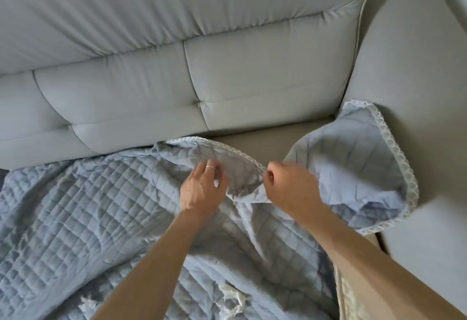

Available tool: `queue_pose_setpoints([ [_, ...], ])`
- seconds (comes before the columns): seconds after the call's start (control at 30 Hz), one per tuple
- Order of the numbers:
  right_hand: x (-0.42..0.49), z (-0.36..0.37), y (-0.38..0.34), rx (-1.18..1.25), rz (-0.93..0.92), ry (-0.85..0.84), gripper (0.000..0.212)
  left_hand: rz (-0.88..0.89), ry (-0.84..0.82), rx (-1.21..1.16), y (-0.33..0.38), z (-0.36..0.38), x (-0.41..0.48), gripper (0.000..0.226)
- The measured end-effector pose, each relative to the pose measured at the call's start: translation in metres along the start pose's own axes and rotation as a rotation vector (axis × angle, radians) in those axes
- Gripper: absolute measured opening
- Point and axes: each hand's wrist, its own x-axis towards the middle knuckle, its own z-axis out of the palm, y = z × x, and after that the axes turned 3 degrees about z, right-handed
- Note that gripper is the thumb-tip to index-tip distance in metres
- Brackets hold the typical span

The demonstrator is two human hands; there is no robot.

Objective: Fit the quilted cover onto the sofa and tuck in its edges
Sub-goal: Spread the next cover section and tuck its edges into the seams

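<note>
A pale blue quilted cover (83, 201) with a white lace trim lies rumpled over the seat of a grey sofa (227, 84). Its far right corner (358, 158) is folded up against the armrest, underside showing. My left hand (202, 185) rests on the cover near its back edge, fingers fairly straight, a ring on one finger. My right hand (288, 183) pinches the lace-trimmed edge between thumb and curled fingers, lifting it a little off the seat.
The sofa's back cushions (126, 97) run across the top of the view. The right armrest (414, 62) rises beside the folded corner. A strip of bare seat (267, 140) shows between the cover's edge and the backrest.
</note>
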Motion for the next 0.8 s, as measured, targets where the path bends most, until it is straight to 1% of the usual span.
queue_pose_setpoints([
  [0.03,0.019,-0.005,0.003,0.035,-0.053,0.093,0.018,-0.013,0.002,0.010,0.001,-0.004,0.021,0.021],
  [0.07,0.035,-0.008,0.008,0.030,-0.089,0.081,0.018,-0.029,-0.050,0.051,0.000,-0.007,0.040,0.032],
  [0.1,0.048,-0.008,0.014,-0.018,-0.094,-0.041,0.028,-0.048,-0.132,0.124,-0.001,-0.009,0.056,0.044],
  [0.17,0.069,0.000,0.026,-0.149,-0.019,-0.464,0.059,-0.051,-0.344,0.337,-0.006,-0.009,0.080,0.063],
  [0.2,0.074,0.005,0.028,-0.188,0.016,-0.632,0.068,-0.021,-0.449,0.460,-0.009,-0.006,0.089,0.064],
  [0.23,0.073,0.011,0.030,-0.202,0.035,-0.738,0.066,0.014,-0.540,0.561,-0.012,-0.001,0.092,0.059],
  [0.27,0.069,0.018,0.030,-0.211,0.021,-0.768,0.053,0.033,-0.594,0.623,-0.016,0.003,0.093,0.052],
  [0.3,0.067,0.026,0.032,-0.229,-0.009,-0.734,0.035,0.045,-0.603,0.640,-0.018,0.008,0.095,0.047],
  [0.33,0.066,0.028,0.035,-0.237,-0.026,-0.687,0.025,0.053,-0.577,0.623,-0.020,0.012,0.097,0.045],
  [0.37,0.066,0.029,0.037,-0.254,-0.048,-0.623,0.022,0.056,-0.514,0.568,-0.021,0.014,0.099,0.045],
  [0.43,0.069,0.029,0.040,-0.311,-0.071,-0.395,0.013,0.036,-0.303,0.390,-0.020,0.013,0.103,0.042],
  [0.47,0.074,0.026,0.042,-0.359,-0.049,-0.270,0.013,0.042,-0.209,0.332,-0.017,0.014,0.109,0.039],
  [0.5,0.079,0.022,0.041,-0.403,-0.005,-0.192,0.015,0.042,-0.151,0.304,-0.016,0.013,0.114,0.036],
  [0.53,0.085,0.020,0.039,-0.434,0.032,-0.156,0.015,0.042,-0.123,0.299,-0.015,0.013,0.119,0.036],
  [0.63,0.109,0.015,0.045,-0.442,0.116,-0.138,0.013,0.053,-0.094,0.310,-0.012,0.020,0.141,0.040],
  [0.67,0.115,0.013,0.049,-0.413,0.104,-0.186,0.014,0.056,-0.086,0.318,-0.012,0.022,0.144,0.039],
  [0.77,0.120,0.012,0.058,-0.349,-0.006,-0.468,0.018,0.070,-0.110,0.393,-0.013,0.032,0.153,0.035],
  [0.8,0.119,0.010,0.060,-0.353,0.001,-0.563,0.026,0.078,-0.135,0.423,-0.014,0.036,0.153,0.035],
])
